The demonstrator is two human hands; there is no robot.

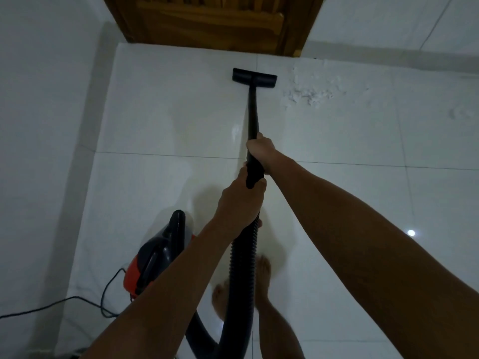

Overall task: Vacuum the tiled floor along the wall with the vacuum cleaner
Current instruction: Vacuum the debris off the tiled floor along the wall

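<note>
A black vacuum wand (252, 110) runs from my hands forward to its flat floor nozzle (254, 78), which lies on the white tiled floor (160, 120) close to the far wall. My right hand (260, 149) grips the wand higher up. My left hand (242, 200) grips the wand's lower end where the ribbed black hose (242, 275) joins. A patch of white debris (311, 92) lies on the tiles just right of the nozzle. The red and black vacuum body (155, 255) sits on the floor at my lower left.
A brown wooden door (212, 22) stands in the far wall ahead. A white wall (44, 125) runs along the left side. The black power cord (51, 305) trails left from the vacuum body. My bare feet (263, 273) stand beside the hose.
</note>
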